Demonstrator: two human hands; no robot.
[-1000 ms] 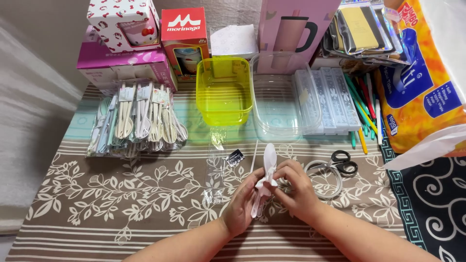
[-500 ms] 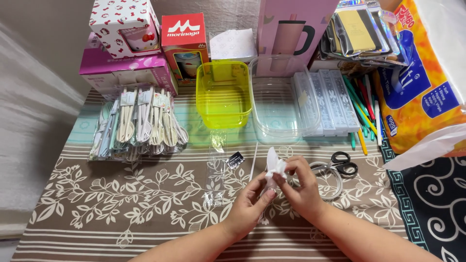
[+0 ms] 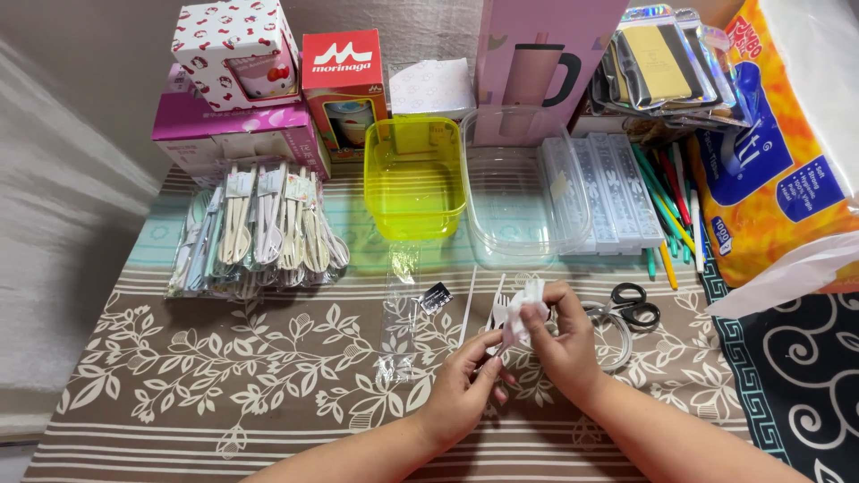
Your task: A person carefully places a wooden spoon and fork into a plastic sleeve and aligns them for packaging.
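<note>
Both my hands meet over the patterned tablecloth (image 3: 224,385) near the front middle. My right hand (image 3: 565,344) pinches a white cutlery set with a folded white napkin (image 3: 522,311) at its top. Lower down, my left hand (image 3: 465,385) grips the same bundle. A clear plastic sleeve (image 3: 400,313) lies flat just left of my hands, with a small black tag (image 3: 436,298) beside it. A thin white stick (image 3: 468,313) lies next to the bundle.
A pile of wrapped cutlery sets (image 3: 259,237) sits at the left. Behind are a yellow tub (image 3: 414,174), a clear tub (image 3: 523,192), clear lidded cases (image 3: 608,192), coloured pens (image 3: 667,206), black scissors (image 3: 633,306), a tape roll (image 3: 613,335), boxes (image 3: 344,76) and an orange pack (image 3: 778,152).
The white bundle has gone from standing tall to folded down and crumpled between my fingers. My hands have shifted slightly toward me and closed more tightly round it.
</note>
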